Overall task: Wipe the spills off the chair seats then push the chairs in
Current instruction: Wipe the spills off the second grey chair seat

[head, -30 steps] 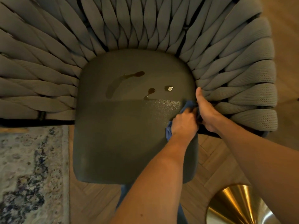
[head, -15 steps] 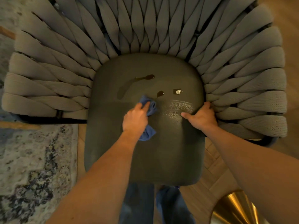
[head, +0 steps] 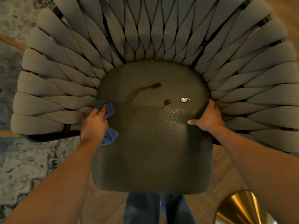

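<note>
While the left hand holds a bunched blue cloth against the left edge of the chair seat, its fingers are curled over the fabric, which shows both above the knuckles and below the wrist side of the hand. That cloth sits where the seat meets the woven strap backrest, well left of the spills. Across the seat, the right hand grips the right edge: its thumb lies out flat on the seat surface pointing toward the seat's middle, and its other fingers wrap over the rim close together, their tips hidden. Seen from above, the seat runs longest from its straight front edge, nearest the person's legs, to its rounded back edge tucked under the straps; the open front faces the person. Toward the back half of the seat lie a dark streak with a brown drop at its right end, a smaller brown drop nearer the seat's middle, and a pale glinting drop just right of that. Left of the seat lies a patterned rug; right of its front corner stands a shiny gold cone-shaped base on wood flooring
</note>
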`<action>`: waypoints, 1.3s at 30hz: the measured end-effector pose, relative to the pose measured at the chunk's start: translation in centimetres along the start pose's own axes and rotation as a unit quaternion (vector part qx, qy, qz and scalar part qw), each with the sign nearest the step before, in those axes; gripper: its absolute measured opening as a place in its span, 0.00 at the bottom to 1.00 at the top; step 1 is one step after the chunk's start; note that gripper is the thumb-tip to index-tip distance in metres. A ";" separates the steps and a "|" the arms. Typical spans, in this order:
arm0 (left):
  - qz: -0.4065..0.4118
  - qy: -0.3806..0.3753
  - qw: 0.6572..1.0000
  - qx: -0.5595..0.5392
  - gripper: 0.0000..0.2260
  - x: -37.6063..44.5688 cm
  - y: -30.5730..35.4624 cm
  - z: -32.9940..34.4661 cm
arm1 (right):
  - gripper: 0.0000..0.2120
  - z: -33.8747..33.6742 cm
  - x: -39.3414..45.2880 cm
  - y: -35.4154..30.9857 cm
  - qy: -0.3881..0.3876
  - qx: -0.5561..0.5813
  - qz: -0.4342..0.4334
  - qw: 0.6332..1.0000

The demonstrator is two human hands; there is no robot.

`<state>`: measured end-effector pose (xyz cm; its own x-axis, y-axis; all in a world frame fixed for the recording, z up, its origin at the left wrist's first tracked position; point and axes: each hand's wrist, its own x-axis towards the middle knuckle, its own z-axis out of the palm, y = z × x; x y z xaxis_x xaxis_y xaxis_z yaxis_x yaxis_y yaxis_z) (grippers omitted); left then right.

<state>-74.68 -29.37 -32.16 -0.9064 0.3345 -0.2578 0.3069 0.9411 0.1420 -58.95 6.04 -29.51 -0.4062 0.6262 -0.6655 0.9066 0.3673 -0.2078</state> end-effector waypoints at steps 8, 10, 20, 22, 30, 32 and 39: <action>-0.075 0.097 0.989 -0.086 0.14 -0.1 2.2 0.2 | 0.61 -0.5 0.1 -0.1 -0.025 0.029 0.010 0.999; -0.080 0.087 0.987 -0.106 0.14 -0.3 4.8 0.5 | 0.58 -0.9 0.1 0.0 -0.036 0.072 0.014 0.997; -0.020 -0.038 0.973 -0.228 0.18 -2.7 21.2 2.9 | 0.55 -2.7 1.2 0.8 -0.074 0.325 0.109 0.936; 0.003 -0.073 0.969 -0.238 0.14 -3.3 24.6 3.3 | 0.61 -2.8 1.3 0.8 -0.077 0.336 0.117 0.931; 0.138 -0.194 0.947 -0.217 0.10 -4.4 33.7 4.5 | 0.64 -2.6 2.3 1.7 -0.104 0.377 0.120 0.912; 0.170 -0.182 0.953 -0.174 0.11 -4.0 33.2 4.6 | 0.63 -2.4 2.5 1.8 -0.099 0.356 0.113 0.923; 0.179 -0.155 0.971 -0.037 0.23 -0.3 25.0 2.6 | 0.43 -1.5 2.0 1.1 -0.033 0.192 0.023 0.981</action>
<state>-65.99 -5.86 -31.02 -0.6108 0.6495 -0.4529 0.5546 0.7591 0.3408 -58.99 8.71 -30.03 -0.3673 0.5856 -0.7226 0.9050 0.0457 -0.4229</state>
